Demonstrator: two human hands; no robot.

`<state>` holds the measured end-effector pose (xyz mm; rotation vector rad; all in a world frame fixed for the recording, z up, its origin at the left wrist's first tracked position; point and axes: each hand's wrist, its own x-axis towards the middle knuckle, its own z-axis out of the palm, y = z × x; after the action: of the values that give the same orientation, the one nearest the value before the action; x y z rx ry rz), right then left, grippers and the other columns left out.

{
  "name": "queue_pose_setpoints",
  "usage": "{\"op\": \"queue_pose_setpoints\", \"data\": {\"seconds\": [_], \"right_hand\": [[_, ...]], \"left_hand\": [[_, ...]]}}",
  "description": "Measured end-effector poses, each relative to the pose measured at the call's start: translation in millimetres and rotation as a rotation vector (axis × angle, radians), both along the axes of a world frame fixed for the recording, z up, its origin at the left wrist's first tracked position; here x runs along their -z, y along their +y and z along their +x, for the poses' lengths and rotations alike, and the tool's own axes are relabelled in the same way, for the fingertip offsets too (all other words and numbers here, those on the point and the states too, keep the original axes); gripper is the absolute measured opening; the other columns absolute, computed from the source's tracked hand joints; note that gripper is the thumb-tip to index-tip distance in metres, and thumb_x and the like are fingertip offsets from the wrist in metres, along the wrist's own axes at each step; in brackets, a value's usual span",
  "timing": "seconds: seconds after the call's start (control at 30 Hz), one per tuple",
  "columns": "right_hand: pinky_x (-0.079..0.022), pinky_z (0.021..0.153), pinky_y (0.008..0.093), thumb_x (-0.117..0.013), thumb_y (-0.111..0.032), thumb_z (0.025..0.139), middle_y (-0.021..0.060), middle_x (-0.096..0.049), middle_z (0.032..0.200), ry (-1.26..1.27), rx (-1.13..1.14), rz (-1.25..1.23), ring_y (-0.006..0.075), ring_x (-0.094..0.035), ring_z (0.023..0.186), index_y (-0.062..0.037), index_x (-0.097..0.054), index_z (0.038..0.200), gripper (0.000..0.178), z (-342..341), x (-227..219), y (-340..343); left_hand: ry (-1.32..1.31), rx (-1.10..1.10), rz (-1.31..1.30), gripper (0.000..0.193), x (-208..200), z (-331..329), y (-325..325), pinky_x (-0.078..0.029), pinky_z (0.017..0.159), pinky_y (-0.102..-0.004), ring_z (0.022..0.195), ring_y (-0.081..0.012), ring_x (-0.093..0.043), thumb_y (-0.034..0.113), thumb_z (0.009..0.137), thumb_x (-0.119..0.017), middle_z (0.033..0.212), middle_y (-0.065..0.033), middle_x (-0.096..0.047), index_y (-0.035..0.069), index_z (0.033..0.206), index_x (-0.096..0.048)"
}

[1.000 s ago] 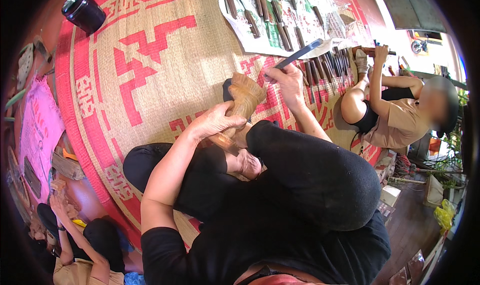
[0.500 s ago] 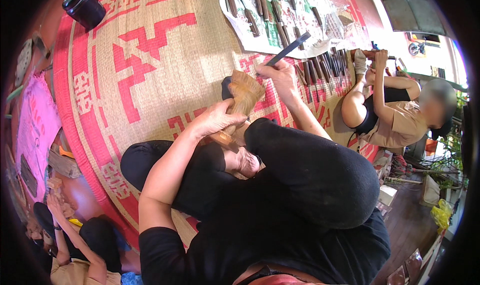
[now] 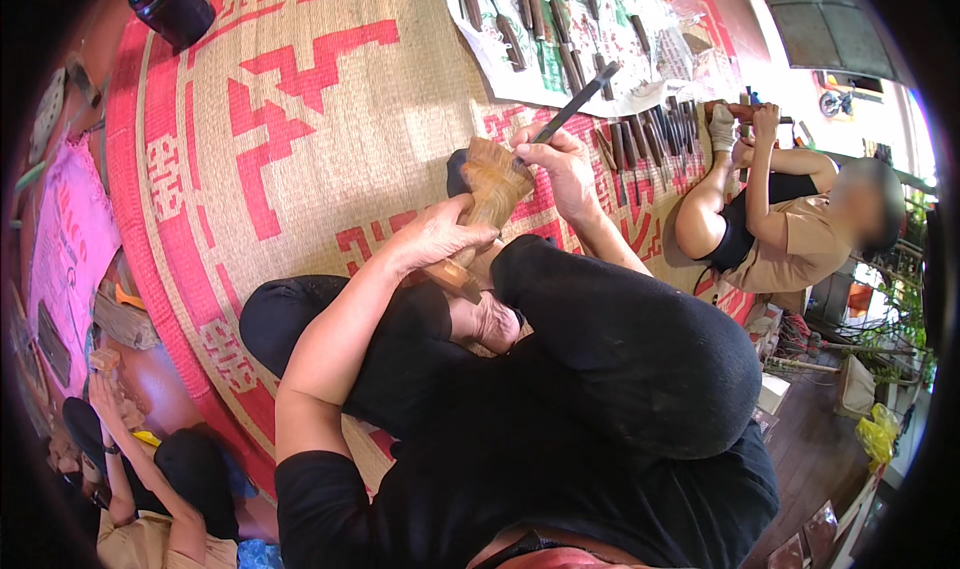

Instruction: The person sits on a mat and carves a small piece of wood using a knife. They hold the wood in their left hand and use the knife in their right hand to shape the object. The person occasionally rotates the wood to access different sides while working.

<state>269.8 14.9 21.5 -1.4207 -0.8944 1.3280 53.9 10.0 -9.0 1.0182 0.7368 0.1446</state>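
Note:
A carved piece of brown wood, flared at its upper end, is held tilted above my bare feet. My left hand is closed around its narrower middle, thumb across the wood. A long, thin, dark flat bar like a file is pinched in my right hand. Its lower end meets or nearly meets the flared top of the wood; my fingers hide the exact contact. The far end points up and to the right, toward the laid-out tools.
Several wooden-handled carving tools lie on the red-and-tan mat, more on a white sheet beyond. A dark jar stands far left. One co-worker sits at right, another at lower left.
My right hand has moved slightly left and down, bringing the dark bar to the top of the wood. My left hand keeps its grip nearly in place.

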Motion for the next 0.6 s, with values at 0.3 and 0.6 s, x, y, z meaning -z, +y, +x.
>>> {"op": "queue_pose_setpoints", "data": {"seconds": [0.3,0.6], "right_hand": [[-0.043,0.064,0.0224,-0.073,-0.002,0.074,-0.0009,-0.062,0.074,-0.069,-0.005,-0.069,0.0067,-0.055,0.067,-0.0069,-0.061,0.079,0.014,5.6,4.2,2.1],[-0.050,0.057,0.0259,-0.067,0.001,0.079,0.0076,-0.065,0.074,-0.037,-0.023,-0.014,0.0129,-0.063,0.062,-0.0025,-0.060,0.082,0.008,12.8,-31.6,6.5]], "left_hand": [[0.013,-0.019,-0.009,0.071,6.1,1.1,-2.3,-0.048,0.088,-0.0331,0.103,-0.0205,-0.061,0.038,0.078,-0.072,0.115,-0.0163,-0.062,-0.003,0.132,-0.049],[0.016,-0.024,0.050,0.070,13.1,3.0,-3.6,-0.047,0.091,-0.0345,0.107,-0.0234,-0.061,0.037,0.078,-0.072,0.117,-0.0199,-0.062,-0.005,0.130,-0.050]]}}
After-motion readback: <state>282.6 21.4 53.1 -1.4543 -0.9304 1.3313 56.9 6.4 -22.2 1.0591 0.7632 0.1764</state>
